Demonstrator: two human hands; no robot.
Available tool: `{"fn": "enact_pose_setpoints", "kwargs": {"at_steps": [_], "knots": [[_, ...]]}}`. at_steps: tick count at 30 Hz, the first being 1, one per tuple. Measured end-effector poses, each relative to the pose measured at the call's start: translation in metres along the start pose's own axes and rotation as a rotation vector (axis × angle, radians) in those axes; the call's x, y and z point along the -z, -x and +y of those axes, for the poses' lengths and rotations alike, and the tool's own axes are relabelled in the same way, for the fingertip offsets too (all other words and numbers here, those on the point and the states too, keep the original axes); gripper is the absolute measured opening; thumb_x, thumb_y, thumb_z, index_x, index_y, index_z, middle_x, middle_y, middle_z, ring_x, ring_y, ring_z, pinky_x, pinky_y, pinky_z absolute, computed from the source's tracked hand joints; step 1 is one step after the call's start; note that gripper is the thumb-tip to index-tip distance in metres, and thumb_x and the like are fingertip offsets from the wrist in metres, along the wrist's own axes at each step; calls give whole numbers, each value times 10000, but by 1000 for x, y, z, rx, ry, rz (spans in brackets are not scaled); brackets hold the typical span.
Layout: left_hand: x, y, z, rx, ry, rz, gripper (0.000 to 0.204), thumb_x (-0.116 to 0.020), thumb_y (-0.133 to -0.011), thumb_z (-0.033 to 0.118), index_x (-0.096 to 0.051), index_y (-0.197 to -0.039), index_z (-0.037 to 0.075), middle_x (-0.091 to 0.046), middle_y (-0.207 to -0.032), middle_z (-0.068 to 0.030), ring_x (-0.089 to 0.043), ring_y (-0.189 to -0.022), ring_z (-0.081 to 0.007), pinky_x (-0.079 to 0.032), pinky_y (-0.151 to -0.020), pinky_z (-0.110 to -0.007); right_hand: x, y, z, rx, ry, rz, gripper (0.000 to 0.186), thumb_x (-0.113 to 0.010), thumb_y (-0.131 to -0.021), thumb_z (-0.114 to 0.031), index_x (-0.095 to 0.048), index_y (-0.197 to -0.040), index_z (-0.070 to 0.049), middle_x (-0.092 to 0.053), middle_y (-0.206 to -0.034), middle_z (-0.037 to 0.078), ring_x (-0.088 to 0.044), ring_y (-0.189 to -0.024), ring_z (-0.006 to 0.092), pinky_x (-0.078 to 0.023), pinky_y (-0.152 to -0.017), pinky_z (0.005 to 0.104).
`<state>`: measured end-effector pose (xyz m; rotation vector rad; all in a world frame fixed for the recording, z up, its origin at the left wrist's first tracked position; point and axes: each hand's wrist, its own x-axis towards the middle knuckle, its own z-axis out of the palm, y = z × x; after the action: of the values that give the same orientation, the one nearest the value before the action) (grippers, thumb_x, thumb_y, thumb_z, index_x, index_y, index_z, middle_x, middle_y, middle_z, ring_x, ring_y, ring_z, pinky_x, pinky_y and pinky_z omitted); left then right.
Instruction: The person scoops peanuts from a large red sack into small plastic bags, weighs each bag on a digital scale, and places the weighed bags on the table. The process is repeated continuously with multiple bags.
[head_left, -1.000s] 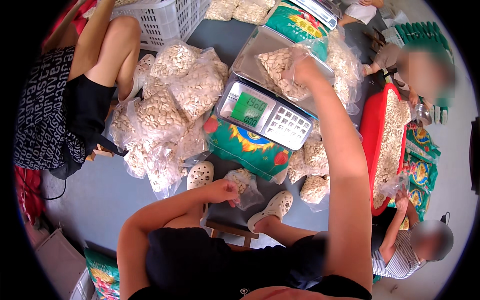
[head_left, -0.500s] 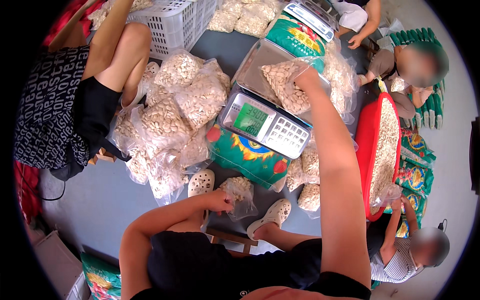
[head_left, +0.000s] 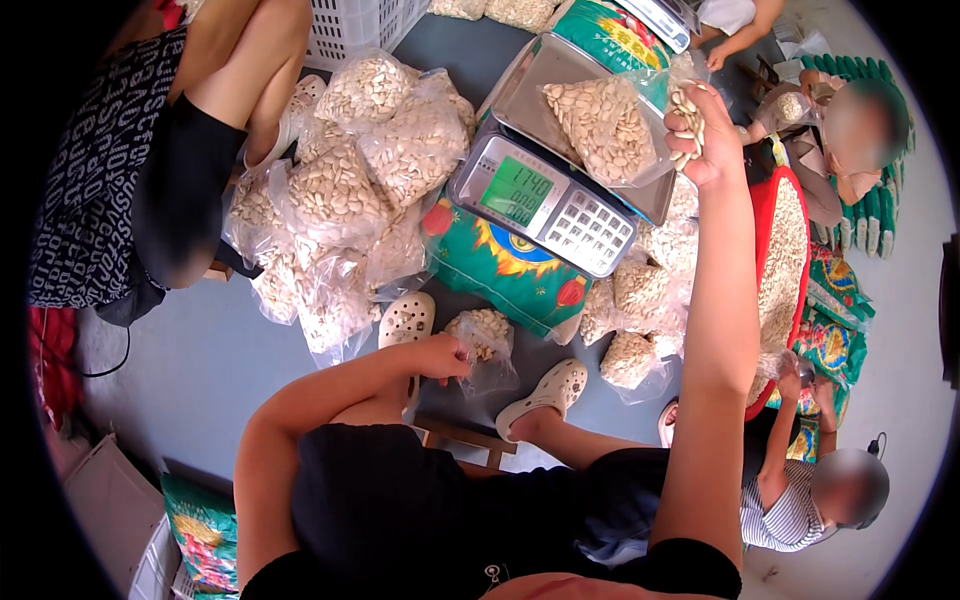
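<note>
My right hand (head_left: pixel 715 140) is closed round a handful of pale seeds (head_left: pixel 686 122), raised beside the pan's right side. Next to it, a clear plastic bag of seeds (head_left: pixel 600 125) lies on the metal pan (head_left: pixel 540 70) of a digital scale (head_left: pixel 545 205) with a lit green display. Low between my feet, the fingers of my left hand (head_left: pixel 440 357) pinch the edge of a small clear bag of seeds (head_left: pixel 482 332). A green printed sack (head_left: pixel 500 270) lies under the scale's front.
Filled seed bags (head_left: pixel 340 195) are heaped left of the scale; smaller ones (head_left: pixel 640 290) lie to its right. A red tub of seeds (head_left: pixel 785 250) stands further right, near a co-worker in stripes (head_left: pixel 785 505). Another person sits at left. A white crate (head_left: pixel 350 35) stands behind.
My right hand has come out of the bag on the scale and moved right, now with seeds in its grasp. The display reading has changed. My left hand stays at the small bag.
</note>
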<state>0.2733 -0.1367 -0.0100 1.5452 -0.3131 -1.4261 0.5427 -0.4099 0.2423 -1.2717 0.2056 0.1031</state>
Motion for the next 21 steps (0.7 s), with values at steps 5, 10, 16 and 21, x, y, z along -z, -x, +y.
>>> {"fn": "enact_pose_setpoints", "kwargs": {"at_steps": [5, 10, 16, 21], "knots": [[3, 8, 4, -34, 91, 17, 188, -563, -777, 199, -616, -771, 20, -642, -709, -50, -593, -529, -135, -463, -525, -272, -28, 92, 54, -298, -165, -265, 218, -561, -828, -102, -469, -1024, -130, -539, -784, 84, -470, -453, 131, -287, -285, 208], [4, 2, 3, -62, 145, -5, 174, -558, -782, 188, -610, -788, 22, -639, -730, -47, -585, -553, -120, -459, -525, -266, -10, 188, 198, -1027, -168, -239, 227, -610, -808, -119, -490, -999, -141, -534, -760, 51, -460, -441, 111, -280, -300, 196], [3, 5, -5, -84, 105, -84, 127, -604, -746, 163, -568, -710, 47, -638, -719, -51, -592, -567, -127, -466, -527, -269, 30, 230, 311, -1404, -176, -244, 98, -553, -837, -191, -543, -870, -100, -535, -718, 32, -471, -456, 82, -304, -306, 182], [-1, 1, 2, -135, 120, -87, 126, -600, -756, 169, -551, -763, 53, -628, -726, -51, -578, -569, -123, -459, -514, -270, 35, 221, 370, -1245, -351, 292, 183, -460, -889, -225, -524, -763, -109, -529, -628, 12, -480, -447, 92, -343, -319, 197]]}}
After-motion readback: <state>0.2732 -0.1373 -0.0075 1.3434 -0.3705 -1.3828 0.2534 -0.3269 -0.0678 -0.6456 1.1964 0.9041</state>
